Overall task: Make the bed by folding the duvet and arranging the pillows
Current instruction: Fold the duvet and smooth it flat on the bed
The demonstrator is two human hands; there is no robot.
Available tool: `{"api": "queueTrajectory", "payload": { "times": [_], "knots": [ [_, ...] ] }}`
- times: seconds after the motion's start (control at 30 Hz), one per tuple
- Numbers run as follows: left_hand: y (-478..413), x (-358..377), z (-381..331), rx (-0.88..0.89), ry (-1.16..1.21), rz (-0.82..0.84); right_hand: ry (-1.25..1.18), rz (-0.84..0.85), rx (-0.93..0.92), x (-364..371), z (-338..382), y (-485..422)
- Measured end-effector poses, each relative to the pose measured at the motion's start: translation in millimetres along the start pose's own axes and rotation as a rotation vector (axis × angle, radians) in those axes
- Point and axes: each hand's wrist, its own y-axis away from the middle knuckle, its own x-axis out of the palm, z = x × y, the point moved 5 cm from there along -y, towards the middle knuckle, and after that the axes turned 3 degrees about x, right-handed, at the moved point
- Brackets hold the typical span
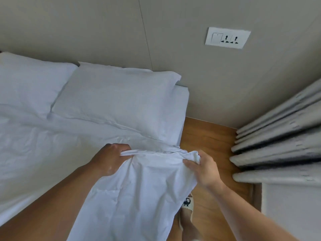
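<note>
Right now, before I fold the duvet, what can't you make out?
Head view.
Lower part of the duvet: cut off by the bottom edge.
Side of the far pillow: cut off by the left edge.
Fingertips of the left hand: hidden under the duvet hem.
Part of the slipper: behind the duvet.
Foot of the bed: outside the frame.

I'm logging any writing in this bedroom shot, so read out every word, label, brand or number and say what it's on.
No text can be read anywhere.
On the wall plate: a switch and two sockets, no lettering visible.
On the slipper: a dark cartoon figure, no words.
On the duvet and pillows: plain white, no label showing.
</note>
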Motion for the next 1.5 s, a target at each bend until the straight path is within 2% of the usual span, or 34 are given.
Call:
{"api": "queueTrajectory", "payload": {
  "times": [0.1,0.27,0.33,0.43,0.53,0.63,0.7,0.77,0.87,1.03,1.1,1.17,1.23,1.3,1.37,1.43,1.5],
  "knots": [
    [-78.6,40.5,21.4,-0.007,-0.050,0.075,0.121,0.064,0.107,21.8,-32.8,-79.5],
    [-143.0,107.3,77.9,-0.121,-0.088,0.112,0.410,0.174,0.097,71.1,-76.6,-167.2],
    [-143.1,118.1,103.9,-0.155,-0.138,0.100,0.590,0.184,0.016,83.2,-86.1,-185.6],
    [-111.8,117.8,159.3,-0.273,-0.162,0.095,0.788,0.142,-0.213,98.8,-89.5,-194.5],
    [-62.9,112.6,218.1,-0.380,-0.244,-0.019,0.795,0.177,-0.319,113.2,-90.3,-194.9],
    [-43.6,104.9,245.4,-0.444,-0.199,-0.096,0.851,0.269,-0.271,122.9,-92.0,-204.8],
    [-57.9,89.0,254.0,-0.398,-0.214,-0.081,0.866,0.305,-0.250,125.8,-86.2,-212.6],
    [-88.4,62.2,259.8,-0.311,-0.277,-0.138,0.878,0.309,-0.271,131.2,-78.5,-219.6],
    [-139.1,39.7,276.3,-0.445,-0.280,-0.218,0.900,0.310,-0.279,140.5,-74.5,-229.0],
    [-176.7,105.8,258.9,-0.704,-0.542,-0.231,0.886,0.284,-0.207,145.0,-86.7,-237.4],
    [-175.5,126.0,246.9,-0.722,-0.533,-0.291,1.026,0.227,-0.235,142.5,-81.3,-233.4],
    [-160.4,120.8,234.4,-0.632,-0.476,-0.448,1.070,0.059,-0.415,138.7,-61.4,-221.0],
    [-126.4,113.5,226.1,-0.532,-0.337,-0.705,0.860,-0.044,-0.692,144.7,-33.5,-194.7],
    [-70.6,128.6,213.2,-0.475,-0.181,-0.896,0.683,0.072,-0.941,173.9,-14.6,-153.2],
    [-12.4,167.7,197.8,-0.510,-0.147,-0.910,0.707,0.324,-1.102,220.2,-10.4,-115.6],
    [44.4,225.9,198.5,-0.625,-0.184,-0.782,0.932,0.521,-1.137,263.7,-28.8,-105.5],
    [104.6,289.7,211.5,-0.771,-0.173,-0.635,1.143,0.534,-1.050,281.4,-50.4,-132.5]
  ]
}}
